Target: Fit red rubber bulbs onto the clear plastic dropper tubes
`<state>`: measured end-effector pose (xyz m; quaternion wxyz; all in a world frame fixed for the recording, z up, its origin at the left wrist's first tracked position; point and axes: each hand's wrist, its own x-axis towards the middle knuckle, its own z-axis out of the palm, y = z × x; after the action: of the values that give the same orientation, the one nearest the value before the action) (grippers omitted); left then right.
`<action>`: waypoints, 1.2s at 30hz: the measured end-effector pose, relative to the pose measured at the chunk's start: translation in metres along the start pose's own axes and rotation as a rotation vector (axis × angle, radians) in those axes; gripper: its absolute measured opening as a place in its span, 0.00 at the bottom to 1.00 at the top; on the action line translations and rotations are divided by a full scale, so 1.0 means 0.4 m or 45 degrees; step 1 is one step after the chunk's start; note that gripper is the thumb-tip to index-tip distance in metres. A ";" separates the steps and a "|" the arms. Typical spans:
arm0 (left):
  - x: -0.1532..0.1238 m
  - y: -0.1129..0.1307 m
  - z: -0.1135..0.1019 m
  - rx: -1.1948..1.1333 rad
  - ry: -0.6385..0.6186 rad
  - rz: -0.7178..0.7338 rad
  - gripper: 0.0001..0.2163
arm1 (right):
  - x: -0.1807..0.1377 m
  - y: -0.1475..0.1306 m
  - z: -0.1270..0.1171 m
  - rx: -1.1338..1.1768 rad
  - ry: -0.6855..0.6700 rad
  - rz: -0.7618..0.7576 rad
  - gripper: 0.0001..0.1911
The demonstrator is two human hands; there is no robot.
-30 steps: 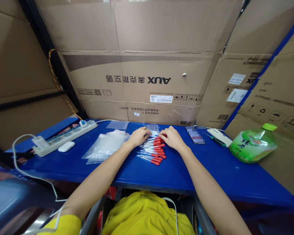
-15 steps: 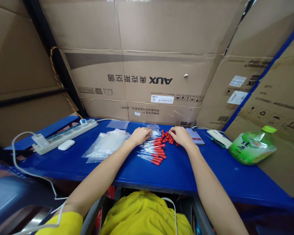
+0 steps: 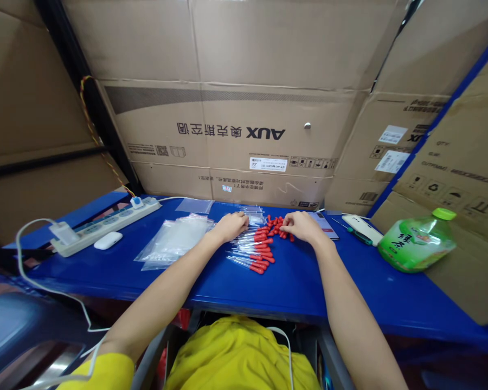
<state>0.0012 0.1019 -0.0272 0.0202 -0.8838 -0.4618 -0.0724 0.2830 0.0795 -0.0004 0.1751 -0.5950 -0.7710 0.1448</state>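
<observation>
A row of clear droppers with red bulbs (image 3: 257, 252) lies on the blue table (image 3: 293, 287). Further back sits a loose heap of red bulbs (image 3: 275, 225). My left hand (image 3: 230, 226) rests, fingers curled, on the clear stems of the row. My right hand (image 3: 302, 226) sits at the right side of the bulb heap, fingers bent down onto it; what they pinch is hidden. A small pile of clear stems (image 3: 255, 213) lies behind the hands.
Clear plastic bags (image 3: 171, 241) lie left of the droppers. A white power strip (image 3: 106, 224) and white earbud case (image 3: 108, 240) are far left. A phone (image 3: 325, 224), a white device (image 3: 361, 228) and a green bottle (image 3: 417, 242) lie right. Cardboard boxes (image 3: 244, 135) wall the back.
My right hand moved right, from the top of the dropper row to the far side of the red bulb heap, uncovering it. My left hand stayed on the stems.
</observation>
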 end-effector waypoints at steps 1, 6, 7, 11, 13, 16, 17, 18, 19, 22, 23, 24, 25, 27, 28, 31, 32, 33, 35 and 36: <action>0.000 0.001 0.000 -0.017 0.005 -0.010 0.04 | 0.000 0.001 0.001 0.005 0.016 0.004 0.05; -0.001 0.000 0.002 -0.093 0.040 -0.076 0.06 | -0.001 0.005 -0.001 0.000 0.020 -0.007 0.05; 0.000 -0.002 0.004 -0.109 0.049 -0.077 0.07 | -0.001 0.005 -0.002 -0.008 0.019 -0.013 0.05; 0.000 -0.003 0.009 -0.172 0.102 -0.030 0.16 | 0.002 0.011 -0.004 -0.037 0.057 -0.050 0.02; -0.001 0.002 0.008 -0.178 0.152 0.002 0.16 | 0.006 0.015 -0.003 -0.025 0.095 -0.075 0.01; -0.005 0.014 0.002 -0.215 0.229 0.004 0.12 | 0.009 0.019 -0.002 0.028 0.133 -0.093 0.01; -0.005 0.019 0.000 -0.231 0.244 -0.015 0.12 | 0.010 0.019 -0.002 0.040 0.130 -0.095 0.02; -0.006 0.023 -0.002 -0.245 0.252 -0.040 0.12 | 0.009 0.019 -0.003 0.044 0.121 -0.096 0.02; -0.007 0.028 -0.004 -0.255 0.253 -0.064 0.13 | 0.008 0.018 -0.004 0.043 0.106 -0.094 0.02; -0.007 0.037 -0.004 -0.270 0.239 -0.107 0.13 | 0.003 0.015 -0.009 0.033 0.068 -0.088 0.03; -0.007 0.039 -0.003 -0.277 0.231 -0.110 0.13 | 0.001 0.014 -0.011 0.032 0.063 -0.081 0.03; -0.007 0.040 -0.002 -0.285 0.225 -0.112 0.13 | -0.001 0.012 -0.012 0.032 0.060 -0.073 0.03; -0.007 0.042 -0.002 -0.294 0.219 -0.115 0.13 | -0.002 0.011 -0.014 0.035 0.055 -0.062 0.03; -0.007 0.045 -0.002 -0.313 0.208 -0.124 0.13 | -0.002 0.008 -0.015 0.044 0.051 -0.038 0.03; -0.008 0.047 -0.002 -0.323 0.204 -0.130 0.13 | -0.002 0.007 -0.015 0.048 0.053 -0.028 0.03; -0.009 0.053 -0.003 -0.350 0.212 -0.150 0.14 | -0.001 0.006 -0.015 0.049 0.089 -0.035 0.03; -0.009 0.054 -0.003 -0.355 0.222 -0.152 0.15 | -0.001 0.006 -0.016 0.052 0.113 -0.053 0.03; -0.009 0.056 -0.004 -0.359 0.233 -0.150 0.15 | -0.001 0.006 -0.016 0.068 0.138 -0.073 0.02; -0.009 0.058 -0.004 -0.371 0.260 -0.128 0.16 | 0.000 0.004 -0.016 0.169 0.185 -0.117 0.02; -0.009 0.058 -0.004 -0.386 0.277 -0.107 0.17 | 0.000 0.002 -0.015 0.251 0.204 -0.142 0.03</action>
<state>0.0180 0.0855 -0.0253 -0.0663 -0.8437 -0.4771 -0.2368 0.2863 0.0798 0.0046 0.3015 -0.5408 -0.7684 0.1619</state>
